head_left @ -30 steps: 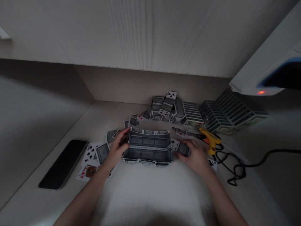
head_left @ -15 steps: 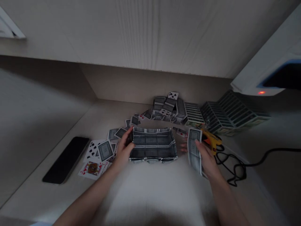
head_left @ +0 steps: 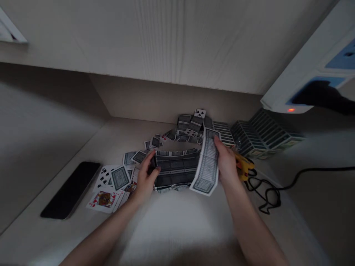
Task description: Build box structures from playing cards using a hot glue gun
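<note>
Head view: a box built of face-down playing cards is seen at the middle of the desk, open side up. Its left end is gripped by the left hand, with the thumb laid over the rim and the fingers curled against the outer wall. A strip of joined cards is pinched along its right edge by the right hand. The strip is held upright and slightly bowed, its patterned back turned to the camera, and the right end of the box is covered by it. Whether strip and box touch cannot be told. Loose cards are spread on the desk just left of the left hand, some face up, and a dark phone is laid flat farther left, well apart from the box. A pile of cards is heaped just beyond the box, and rows of cards set on edge are lined up at far right. A yellow glue gun is partly hidden behind the right hand, and its black cord is looped on the desk to the right.
</note>
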A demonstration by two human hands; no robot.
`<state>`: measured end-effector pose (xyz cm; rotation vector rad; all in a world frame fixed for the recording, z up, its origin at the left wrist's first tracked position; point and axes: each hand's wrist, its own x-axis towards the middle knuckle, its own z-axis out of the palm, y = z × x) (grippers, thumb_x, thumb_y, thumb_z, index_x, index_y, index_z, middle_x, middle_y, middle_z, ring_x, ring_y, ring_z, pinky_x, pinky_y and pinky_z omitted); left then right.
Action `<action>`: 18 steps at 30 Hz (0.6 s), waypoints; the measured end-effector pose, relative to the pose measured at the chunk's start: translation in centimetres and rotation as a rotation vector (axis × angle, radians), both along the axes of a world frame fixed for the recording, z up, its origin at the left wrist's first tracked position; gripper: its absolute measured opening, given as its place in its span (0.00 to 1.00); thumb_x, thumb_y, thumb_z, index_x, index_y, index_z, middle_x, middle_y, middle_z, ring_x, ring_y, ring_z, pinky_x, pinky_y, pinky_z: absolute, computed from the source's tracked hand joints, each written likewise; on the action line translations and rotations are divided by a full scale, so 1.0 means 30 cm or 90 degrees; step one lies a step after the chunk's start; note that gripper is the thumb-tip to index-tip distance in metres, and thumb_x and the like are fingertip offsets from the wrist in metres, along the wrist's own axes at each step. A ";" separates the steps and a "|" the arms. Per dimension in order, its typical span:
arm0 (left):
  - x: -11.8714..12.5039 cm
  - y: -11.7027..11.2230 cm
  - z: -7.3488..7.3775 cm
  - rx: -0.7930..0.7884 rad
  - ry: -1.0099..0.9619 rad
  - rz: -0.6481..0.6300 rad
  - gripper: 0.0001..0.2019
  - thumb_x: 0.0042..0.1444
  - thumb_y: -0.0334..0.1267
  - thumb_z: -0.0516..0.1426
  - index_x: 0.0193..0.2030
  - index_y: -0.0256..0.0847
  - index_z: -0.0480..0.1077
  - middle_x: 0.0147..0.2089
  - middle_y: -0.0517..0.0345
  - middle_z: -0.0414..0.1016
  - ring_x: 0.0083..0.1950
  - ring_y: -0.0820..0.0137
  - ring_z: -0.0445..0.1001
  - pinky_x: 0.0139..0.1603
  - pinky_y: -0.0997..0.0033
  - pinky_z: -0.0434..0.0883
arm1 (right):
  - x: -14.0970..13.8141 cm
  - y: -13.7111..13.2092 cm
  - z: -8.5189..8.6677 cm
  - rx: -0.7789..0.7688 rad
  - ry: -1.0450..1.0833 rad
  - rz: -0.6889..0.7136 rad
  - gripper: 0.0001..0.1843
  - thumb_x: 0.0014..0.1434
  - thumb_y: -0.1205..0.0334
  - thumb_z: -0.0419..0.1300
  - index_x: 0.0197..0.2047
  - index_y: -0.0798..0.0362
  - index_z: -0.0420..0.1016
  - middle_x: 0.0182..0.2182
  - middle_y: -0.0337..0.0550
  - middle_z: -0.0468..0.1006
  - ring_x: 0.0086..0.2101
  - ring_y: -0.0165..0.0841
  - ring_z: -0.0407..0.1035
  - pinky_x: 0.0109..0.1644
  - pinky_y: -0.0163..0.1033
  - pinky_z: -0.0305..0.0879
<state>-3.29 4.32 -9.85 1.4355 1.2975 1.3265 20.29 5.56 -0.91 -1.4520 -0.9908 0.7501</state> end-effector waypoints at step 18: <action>0.118 0.207 0.334 -0.022 0.005 -0.163 0.21 0.46 0.40 0.63 0.48 0.36 0.73 0.33 0.57 0.76 0.33 0.70 0.74 0.37 0.68 0.71 | -0.074 0.048 0.006 -0.089 0.224 0.410 0.18 0.38 0.52 0.72 0.30 0.54 0.77 0.25 0.38 0.80 0.26 0.29 0.75 0.32 0.35 0.74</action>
